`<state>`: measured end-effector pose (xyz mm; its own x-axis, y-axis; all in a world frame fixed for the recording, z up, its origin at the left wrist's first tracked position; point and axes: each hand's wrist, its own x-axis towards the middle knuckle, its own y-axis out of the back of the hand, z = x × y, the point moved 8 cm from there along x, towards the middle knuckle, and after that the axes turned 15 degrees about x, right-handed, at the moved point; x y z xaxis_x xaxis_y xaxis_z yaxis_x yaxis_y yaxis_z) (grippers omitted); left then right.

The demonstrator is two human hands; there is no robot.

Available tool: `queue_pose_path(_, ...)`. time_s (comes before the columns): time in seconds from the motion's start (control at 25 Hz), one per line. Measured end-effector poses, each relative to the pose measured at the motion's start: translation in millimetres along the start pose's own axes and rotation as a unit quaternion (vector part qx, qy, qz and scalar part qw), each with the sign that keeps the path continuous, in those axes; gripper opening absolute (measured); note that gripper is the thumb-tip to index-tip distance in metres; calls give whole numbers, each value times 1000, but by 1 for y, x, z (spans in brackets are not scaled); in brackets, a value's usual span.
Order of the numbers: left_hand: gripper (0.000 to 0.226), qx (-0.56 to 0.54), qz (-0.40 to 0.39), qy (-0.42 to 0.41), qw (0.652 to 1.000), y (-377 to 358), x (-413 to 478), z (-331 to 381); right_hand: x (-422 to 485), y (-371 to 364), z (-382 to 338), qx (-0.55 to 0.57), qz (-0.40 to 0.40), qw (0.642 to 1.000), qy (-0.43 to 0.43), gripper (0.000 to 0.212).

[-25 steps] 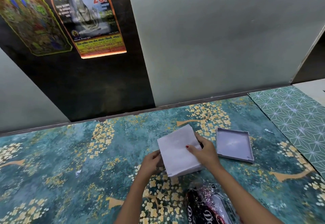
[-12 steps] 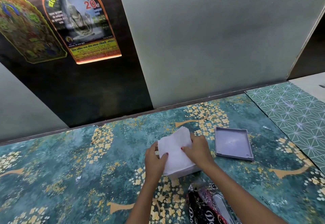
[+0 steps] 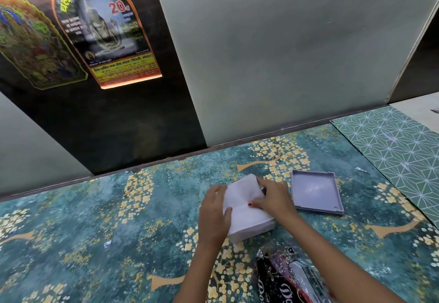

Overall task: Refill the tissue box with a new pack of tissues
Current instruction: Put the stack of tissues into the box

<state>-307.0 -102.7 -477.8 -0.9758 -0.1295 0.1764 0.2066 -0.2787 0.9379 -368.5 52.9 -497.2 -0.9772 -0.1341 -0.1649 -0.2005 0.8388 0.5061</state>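
Observation:
A white stack of tissues sits in a pale lilac tissue box on the patterned table, just right of centre. My left hand lies against the stack's left side, fingers curled over its edge. On top of the stack rests my right hand, thumb pressing on the tissues and fingers over the far right corner. The box's lilac lid lies upside down on the table to the right, apart from the box.
A crinkled black and red plastic wrapper lies near the front edge, under my right forearm. A green geometric mat covers the table's right end. A wall with posters rises behind the table.
The stack was tilted and held up a second ago; it now sits lower and flatter in the box. My left hand moved up onto its left side, my right hand onto its top.

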Motion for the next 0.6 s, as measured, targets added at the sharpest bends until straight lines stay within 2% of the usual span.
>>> queue_pose_path(0.12, 32, 70, -71, -119, 988, -16, 5, 21, -3, -7, -9, -92, -15, 995, 33, 64)
queue_pose_path(0.24, 42, 98, -123, -130, 979, -25, 5, 22, -8, 2, -21, -108, 36, 990, 82, 85)
queue_pose_path(0.28, 44, 102, -123, -130, 979, -25, 6, 21, -11, 9, -29, -101, 61, 985, 124, 85)
queue_pose_path(0.36, 45, 104, -112, -142, 978, -25, 6, 23, -19, 9, -48, -113, 62, 956, 264, 63)
queue_pose_path(0.44, 45, 100, -107, -145, 979, -24, 6, 24, -26, -13, -54, -223, -8, 906, 361, 43)
queue_pose_path(0.52, 46, 103, -120, -148, 976, -26, 6, 22, -20, -34, -36, -308, -104, 884, 336, 50)
queue_pose_path(0.6, 50, 130, -157, -157, 966, -31, 4, 22, -12, -40, -15, -327, -186, 889, 261, 57)
